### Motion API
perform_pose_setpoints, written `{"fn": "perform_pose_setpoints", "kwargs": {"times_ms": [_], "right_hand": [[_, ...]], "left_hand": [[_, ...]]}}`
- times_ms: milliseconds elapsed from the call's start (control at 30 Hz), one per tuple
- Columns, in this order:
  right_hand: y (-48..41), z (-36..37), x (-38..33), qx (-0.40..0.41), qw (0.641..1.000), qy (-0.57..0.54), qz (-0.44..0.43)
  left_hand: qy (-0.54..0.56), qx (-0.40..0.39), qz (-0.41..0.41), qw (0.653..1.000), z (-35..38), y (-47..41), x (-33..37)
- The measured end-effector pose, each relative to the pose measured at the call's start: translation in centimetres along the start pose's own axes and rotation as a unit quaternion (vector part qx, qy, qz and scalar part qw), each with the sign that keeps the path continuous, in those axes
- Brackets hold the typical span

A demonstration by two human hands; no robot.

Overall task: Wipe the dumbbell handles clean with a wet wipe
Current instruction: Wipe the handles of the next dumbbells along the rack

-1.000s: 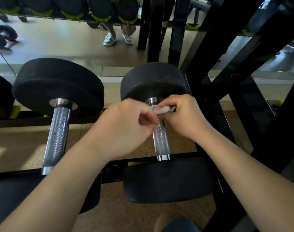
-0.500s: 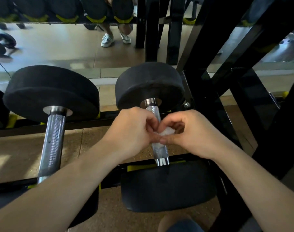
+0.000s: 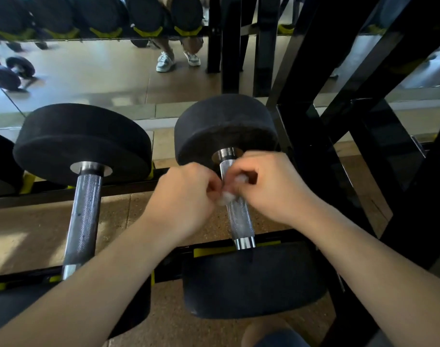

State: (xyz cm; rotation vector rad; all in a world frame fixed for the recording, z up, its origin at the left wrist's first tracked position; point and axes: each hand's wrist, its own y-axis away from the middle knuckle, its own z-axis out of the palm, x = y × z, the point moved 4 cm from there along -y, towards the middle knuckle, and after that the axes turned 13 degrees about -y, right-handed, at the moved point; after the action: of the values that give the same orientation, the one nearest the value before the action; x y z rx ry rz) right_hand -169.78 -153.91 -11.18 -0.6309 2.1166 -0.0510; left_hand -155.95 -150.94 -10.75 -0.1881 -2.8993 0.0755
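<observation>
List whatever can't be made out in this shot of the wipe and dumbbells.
Head view: most of the wet wipe, bunched between the left hand and right hand.
Head view: whether the wet wipe touches the right dumbbell handle; both hands cover that spot.
Head view: the left dumbbell, near end behind the left forearm.

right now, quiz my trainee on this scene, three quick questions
1. True or false: the left hand and right hand both pinch the wipe.
2. Which dumbbell is the wipe at? A) the left one B) the right dumbbell C) one on the floor
3. Fill in: that dumbbell's heads are ____ in colour.
Key: 1 true; 2 B; 3 black.
</observation>
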Motion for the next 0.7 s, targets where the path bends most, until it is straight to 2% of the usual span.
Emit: {"fn": "perform_pose_setpoints", "kwargs": {"times_ms": [67,100,167,200,233,367,400,500,533,633,700], "right_hand": [[-0.8,0.0,0.3,0.036,0.999,-0.008,-0.008],[-0.4,-0.2,0.6,0.029,0.999,-0.028,0.003],[1.4,-0.3,0.7,-0.064,0.997,-0.045,0.027],[2.3,-0.2,0.5,-0.119,0.992,-0.038,0.036],[2.3,-0.2,0.4,-0.137,0.990,-0.018,0.029],[-1.2,-1.2,0.2,0.026,0.998,0.060,-0.019],[-1.0,-1.1,0.1,0.025,0.998,0.059,-0.010],[1.4,0.0,0.0,-0.090,0.995,0.008,0.039],[1.5,0.0,0.0,-0.083,0.996,0.006,0.033],[-0.9,-0.6,0.2,0.041,0.998,0.052,-0.015],[-1.1,-0.7,0.4,0.046,0.998,0.046,-0.013]], "left_hand": [[0.069,-0.014,-0.012,0.997,-0.5,1.0,-0.3],[0.097,-0.029,-0.002,0.995,-0.9,2.3,-0.1],[0.140,-0.069,0.036,0.987,-1.5,5.5,1.3],[0.149,-0.073,0.050,0.985,-1.8,6.8,1.8],[0.150,-0.060,0.056,0.985,-1.8,7.6,2.1],[0.136,-0.005,0.068,0.988,-1.2,8.1,2.4],[0.122,0.015,0.083,0.989,-1.2,8.1,2.4],[0.078,0.067,0.128,0.986,-1.0,8.7,2.3],[0.057,0.074,0.146,0.985,-0.9,9.0,2.4],[-0.048,0.064,0.184,0.980,0.5,9.3,4.3],[-0.076,0.065,0.185,0.978,1.5,9.2,5.9]]}}
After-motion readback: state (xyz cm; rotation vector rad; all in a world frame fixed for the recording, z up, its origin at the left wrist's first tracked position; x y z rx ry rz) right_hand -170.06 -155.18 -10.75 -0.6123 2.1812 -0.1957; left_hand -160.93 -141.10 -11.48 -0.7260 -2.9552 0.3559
